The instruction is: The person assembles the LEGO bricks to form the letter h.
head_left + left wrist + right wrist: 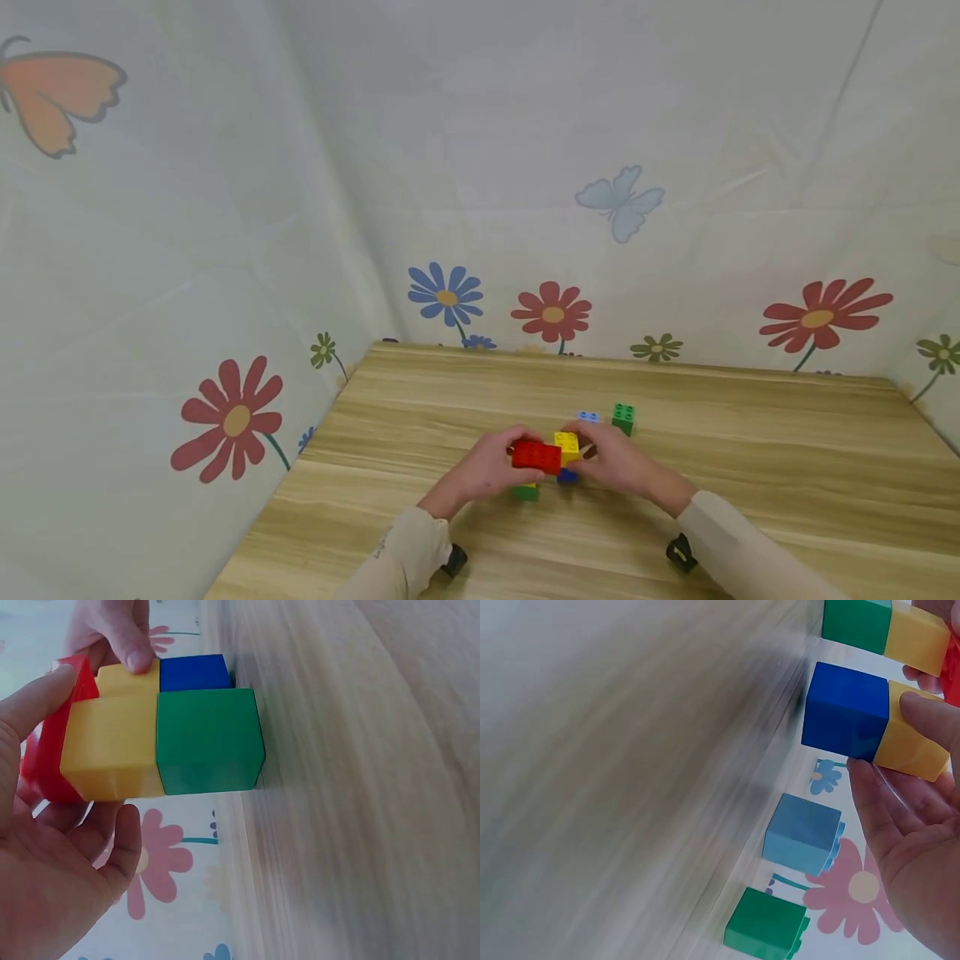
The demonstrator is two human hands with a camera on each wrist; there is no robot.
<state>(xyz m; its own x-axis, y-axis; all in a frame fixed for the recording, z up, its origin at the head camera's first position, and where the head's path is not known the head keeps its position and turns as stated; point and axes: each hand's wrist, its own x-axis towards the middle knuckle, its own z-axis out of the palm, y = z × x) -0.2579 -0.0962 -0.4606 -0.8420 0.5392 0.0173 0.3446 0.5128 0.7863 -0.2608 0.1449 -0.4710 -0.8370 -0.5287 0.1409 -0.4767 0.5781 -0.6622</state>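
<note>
My left hand (491,462) grips a long red brick (536,457) between thumb and fingers. Under the red brick, a yellow brick (112,746) sits on a green brick (208,741), which stands on the table. Just to the right, my right hand (617,460) pinches a second yellow brick (567,446) that sits on a dark blue brick (847,711). The two stacks stand side by side with a narrow gap. One end of the red brick reaches the second yellow brick; whether it is pressed onto its studs I cannot tell.
Behind my right hand stand a light blue brick (588,417) and another green brick (623,419), apart from each other on the wood-grain table (787,467). A white sheet (480,167) printed with flowers and butterflies hangs along the table's back and left edges.
</note>
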